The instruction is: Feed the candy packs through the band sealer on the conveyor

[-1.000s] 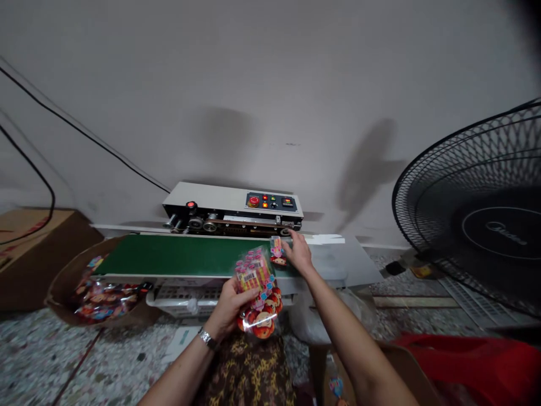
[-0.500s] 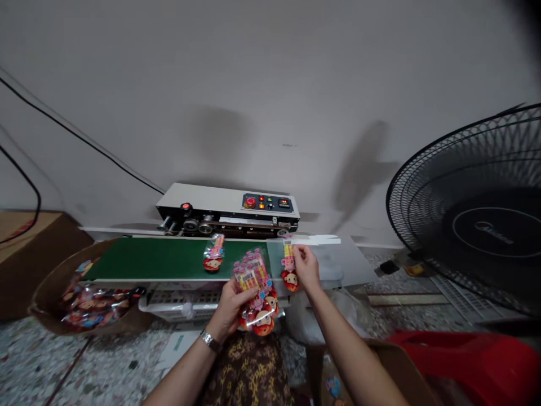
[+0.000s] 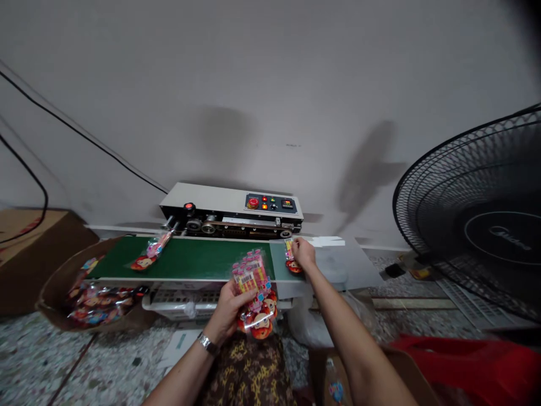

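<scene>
My left hand (image 3: 230, 309) is closed on a fanned bunch of clear plastic packets (image 3: 256, 293), each with a pink and yellow printed card and a red-haired cartoon figure. Between the fingers of my right hand (image 3: 303, 254) is a single packet (image 3: 293, 264) of the same kind, its top edge at the right end of the sealing machine (image 3: 211, 198). Farther left, another packet (image 3: 149, 255) lies slanted on the green conveyor belt (image 3: 198, 260). My right fingertips partly cover the packet they hold.
A box (image 3: 49, 304) of finished-looking packets stands below the belt's left end. On the right are a large black fan (image 3: 469, 225) and a red plastic object (image 3: 473, 361). An open cardboard box (image 3: 401, 366) sits under my right forearm. A white basket (image 3: 169, 304) is under the belt.
The packet on the belt has travelled left and now lies slanted. My right hand has raised its packet toward the machine. My left hand still grips the bunch.
</scene>
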The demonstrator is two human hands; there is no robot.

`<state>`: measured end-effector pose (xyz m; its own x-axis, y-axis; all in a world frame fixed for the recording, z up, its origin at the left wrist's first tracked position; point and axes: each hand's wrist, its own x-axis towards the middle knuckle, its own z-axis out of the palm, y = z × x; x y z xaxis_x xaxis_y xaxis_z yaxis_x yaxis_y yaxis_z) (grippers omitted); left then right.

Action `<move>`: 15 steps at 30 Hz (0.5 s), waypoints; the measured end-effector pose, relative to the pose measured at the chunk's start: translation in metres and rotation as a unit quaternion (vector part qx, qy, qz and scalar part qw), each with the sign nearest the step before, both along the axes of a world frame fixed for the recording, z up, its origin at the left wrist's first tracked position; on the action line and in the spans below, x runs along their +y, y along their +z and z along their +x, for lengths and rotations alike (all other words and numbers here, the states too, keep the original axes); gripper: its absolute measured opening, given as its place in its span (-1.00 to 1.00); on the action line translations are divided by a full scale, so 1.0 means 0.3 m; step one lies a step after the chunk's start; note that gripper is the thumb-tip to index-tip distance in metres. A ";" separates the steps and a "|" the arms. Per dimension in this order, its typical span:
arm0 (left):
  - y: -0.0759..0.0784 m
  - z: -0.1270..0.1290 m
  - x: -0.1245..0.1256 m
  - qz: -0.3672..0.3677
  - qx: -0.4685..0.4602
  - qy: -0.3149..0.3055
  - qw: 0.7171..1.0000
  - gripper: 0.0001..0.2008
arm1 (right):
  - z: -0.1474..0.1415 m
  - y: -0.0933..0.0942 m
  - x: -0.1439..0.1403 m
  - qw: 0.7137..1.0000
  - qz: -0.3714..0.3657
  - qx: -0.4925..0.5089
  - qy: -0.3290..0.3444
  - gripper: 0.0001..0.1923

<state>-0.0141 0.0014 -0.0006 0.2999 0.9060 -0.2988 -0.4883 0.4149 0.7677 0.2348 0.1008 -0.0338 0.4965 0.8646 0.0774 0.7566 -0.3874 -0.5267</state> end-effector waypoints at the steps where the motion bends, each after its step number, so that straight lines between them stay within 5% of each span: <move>1: 0.003 0.000 0.000 0.001 -0.002 0.001 1.000 -0.63 | -0.024 0.016 -0.013 1.000 0.021 -0.001 0.016 -0.74; 4: 0.010 -0.001 0.000 0.010 -0.015 0.004 1.000 -0.60 | -0.109 0.075 -0.084 0.982 0.105 0.100 0.123 -0.65; 8: 0.004 0.003 0.000 0.020 -0.031 0.008 0.999 -0.61 | -0.227 0.134 -0.204 0.889 0.104 0.353 0.272 -0.68; 11: -0.004 0.016 -0.005 0.018 -0.041 0.005 0.999 -0.62 | -0.279 0.145 -0.254 0.877 0.134 0.376 0.268 -0.73; 15: -0.005 0.031 -0.015 0.008 -0.046 0.000 0.999 -0.64 | -0.298 0.133 -0.266 0.863 0.190 0.431 0.182 -0.74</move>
<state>-0.0047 -0.0032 -0.0022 0.3258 0.9101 -0.2559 -0.5566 0.4034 0.7263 0.1454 0.0211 0.0060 0.2118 0.9690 0.1274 0.0543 0.1185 -0.9915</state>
